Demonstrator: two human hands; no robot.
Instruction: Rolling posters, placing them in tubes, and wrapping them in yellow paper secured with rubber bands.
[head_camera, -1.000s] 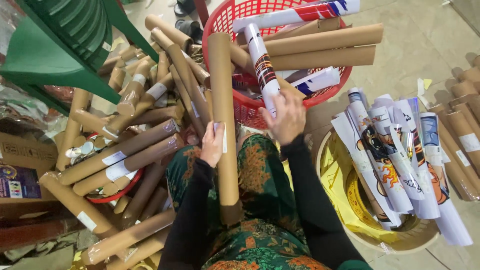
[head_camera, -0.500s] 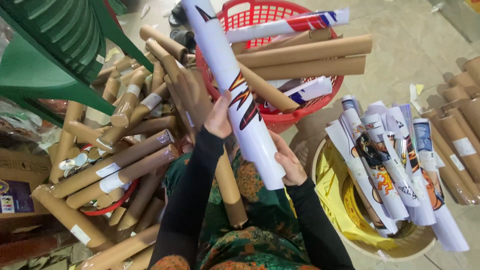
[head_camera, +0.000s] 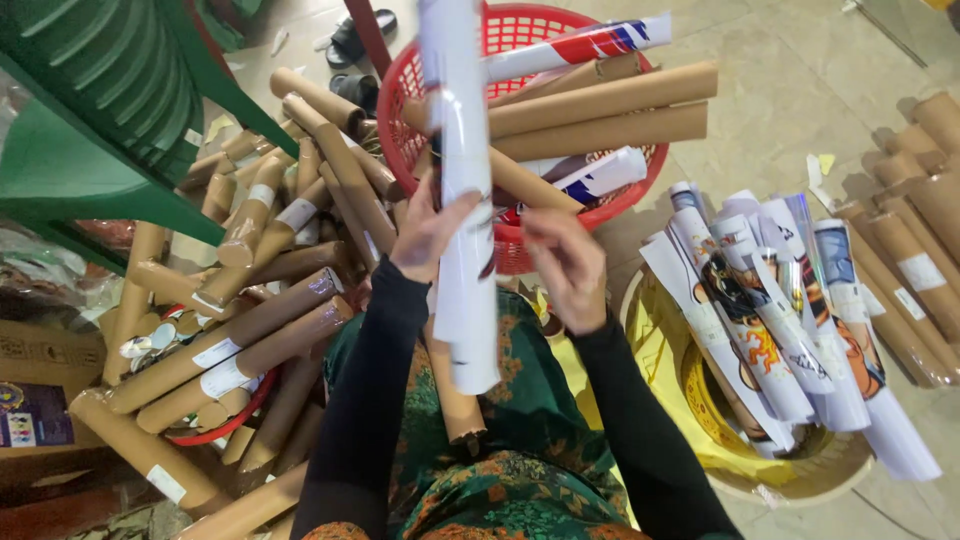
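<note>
Rolled poster (head_camera: 458, 190) is pinched mid-length by left hand (head_camera: 428, 232) above red basket (head_camera: 640, 175); right hand (head_camera: 566, 262) fingers loosely curled, empty. Likely light, crushable; best gripped mid-roll.

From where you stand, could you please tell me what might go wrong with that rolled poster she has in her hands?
The left hand alone grips the rolled poster; the right hand is open beside it, so the roll might slip or loosen. The cardboard tube rests loose on the lap and could roll off. The tubes lying across the red basket overhang its rim and may get knocked off.
</note>
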